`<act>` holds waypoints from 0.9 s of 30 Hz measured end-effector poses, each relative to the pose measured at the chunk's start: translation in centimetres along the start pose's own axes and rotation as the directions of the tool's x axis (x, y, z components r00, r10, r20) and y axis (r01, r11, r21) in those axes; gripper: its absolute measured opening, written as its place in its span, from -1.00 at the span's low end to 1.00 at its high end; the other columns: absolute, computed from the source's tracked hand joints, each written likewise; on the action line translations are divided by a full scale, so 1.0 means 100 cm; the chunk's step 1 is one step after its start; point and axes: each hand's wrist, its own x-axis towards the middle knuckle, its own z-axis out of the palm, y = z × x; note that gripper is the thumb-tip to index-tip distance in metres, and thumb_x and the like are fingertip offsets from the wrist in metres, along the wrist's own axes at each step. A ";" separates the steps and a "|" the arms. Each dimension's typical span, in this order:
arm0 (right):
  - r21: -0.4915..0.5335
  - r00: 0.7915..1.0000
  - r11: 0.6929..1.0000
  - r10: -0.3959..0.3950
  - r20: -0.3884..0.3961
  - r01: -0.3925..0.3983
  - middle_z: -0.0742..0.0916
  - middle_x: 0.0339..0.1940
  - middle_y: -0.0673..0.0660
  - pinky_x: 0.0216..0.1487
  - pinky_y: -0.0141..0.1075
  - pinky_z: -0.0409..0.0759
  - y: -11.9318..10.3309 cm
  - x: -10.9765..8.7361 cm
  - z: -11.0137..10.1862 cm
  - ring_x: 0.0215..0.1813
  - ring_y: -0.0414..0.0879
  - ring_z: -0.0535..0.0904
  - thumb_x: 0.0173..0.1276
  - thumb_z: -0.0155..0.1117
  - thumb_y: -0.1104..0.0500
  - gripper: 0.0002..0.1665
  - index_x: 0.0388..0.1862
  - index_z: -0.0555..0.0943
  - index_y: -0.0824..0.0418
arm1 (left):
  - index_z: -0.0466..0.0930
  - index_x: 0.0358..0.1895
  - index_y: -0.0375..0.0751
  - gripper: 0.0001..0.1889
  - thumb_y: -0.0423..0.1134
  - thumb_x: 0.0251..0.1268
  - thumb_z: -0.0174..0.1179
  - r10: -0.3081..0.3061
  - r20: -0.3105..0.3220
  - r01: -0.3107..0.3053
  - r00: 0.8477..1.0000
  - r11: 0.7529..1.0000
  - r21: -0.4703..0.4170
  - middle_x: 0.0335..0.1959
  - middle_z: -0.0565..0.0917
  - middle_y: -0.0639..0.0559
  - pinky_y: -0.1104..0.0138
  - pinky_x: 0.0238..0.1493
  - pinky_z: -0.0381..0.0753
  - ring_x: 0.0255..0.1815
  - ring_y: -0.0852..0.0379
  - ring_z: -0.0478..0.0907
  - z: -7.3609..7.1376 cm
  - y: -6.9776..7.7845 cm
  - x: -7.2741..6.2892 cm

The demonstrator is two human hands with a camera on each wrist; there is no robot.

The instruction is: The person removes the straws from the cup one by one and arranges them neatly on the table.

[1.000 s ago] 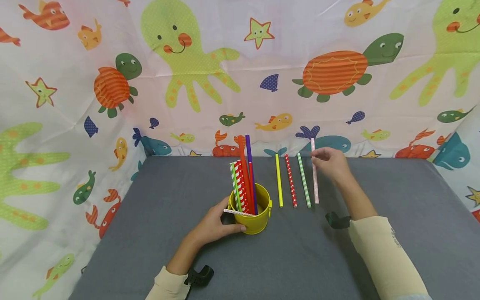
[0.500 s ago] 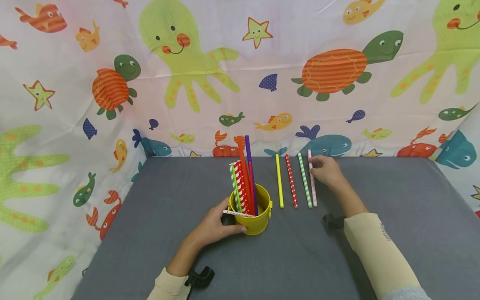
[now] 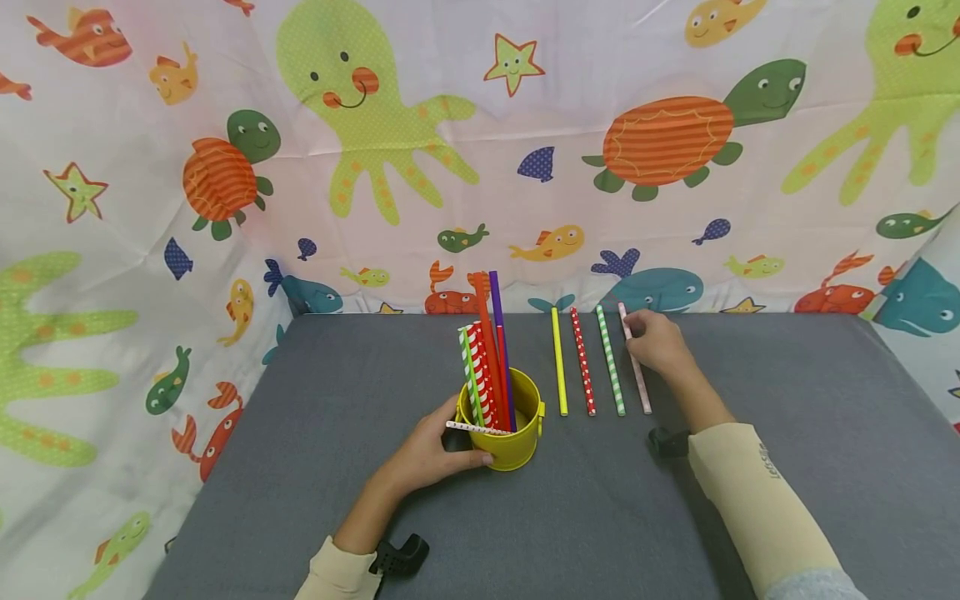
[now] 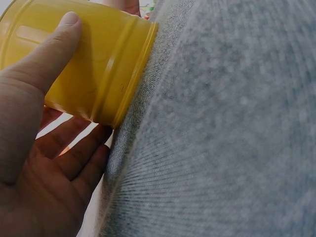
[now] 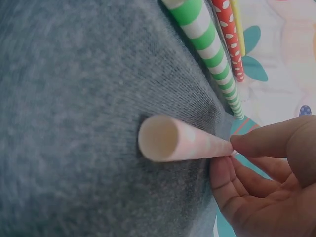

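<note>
My left hand (image 3: 431, 450) grips a small yellow metal bucket (image 3: 513, 452) on the table, thumb along its near side and fingers round the left. In the left wrist view the thumb lies flat on the bucket wall. Several paper straws (image 3: 480, 367) stand in the bucket, striped, red and purple, and one white spotted straw (image 3: 474, 427) lies across its rim. With thumb and fingertips my right hand (image 3: 662, 343) pinches the far end of a pale pink patterned paper straw (image 3: 640, 383). The right wrist view shows this straw's open near end (image 5: 159, 138) close over the cloth.
Left of the pink straw, a green striped straw (image 3: 611, 362), a red spotted straw (image 3: 582, 362) and a yellow straw (image 3: 559, 362) lie in a row on the grey tabletop (image 3: 570, 517). A sea-animal curtain (image 3: 450, 92) hangs behind.
The pink straw has come down to the table beside the green striped one, and its near end has then swung right. My right hand has lowered with it. The left hand and bucket stay put.
</note>
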 end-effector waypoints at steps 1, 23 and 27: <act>-0.005 1.000 1.000 0.001 0.001 -0.001 0.58 0.21 0.46 0.29 0.22 0.36 0.000 0.000 0.000 0.32 0.39 0.39 0.35 0.16 0.32 -0.46 0.30 0.45 0.47 | 0.25 0.50 0.02 -0.04 -0.12 -0.01 0.61 -0.001 -0.002 0.001 1.000 1.000 0.000 0.27 0.54 0.14 0.00 0.39 0.30 0.28 0.13 0.44 0.000 0.001 0.000; -0.011 0.999 0.999 -0.051 -0.007 0.051 0.48 0.26 0.54 0.25 0.27 0.37 0.000 -0.006 0.001 0.31 0.45 0.35 0.34 0.23 0.27 -0.40 0.32 0.40 0.49 | 0.23 0.50 0.13 -0.04 0.03 0.01 0.58 0.008 0.011 -0.008 1.000 1.000 -0.001 0.27 0.52 0.25 0.02 0.40 0.29 0.28 0.19 0.43 -0.001 0.000 0.000; -0.020 0.985 0.990 -0.143 -0.100 0.142 0.41 0.28 0.59 0.27 0.37 0.27 -0.010 -0.012 0.001 0.33 0.54 0.26 0.31 0.19 0.29 -0.45 0.26 0.47 0.49 | 0.23 0.51 0.13 -0.03 0.04 0.01 0.58 0.009 0.013 -0.009 1.000 1.000 -0.002 0.28 0.51 0.24 0.02 0.40 0.29 0.28 0.18 0.43 -0.001 0.000 0.000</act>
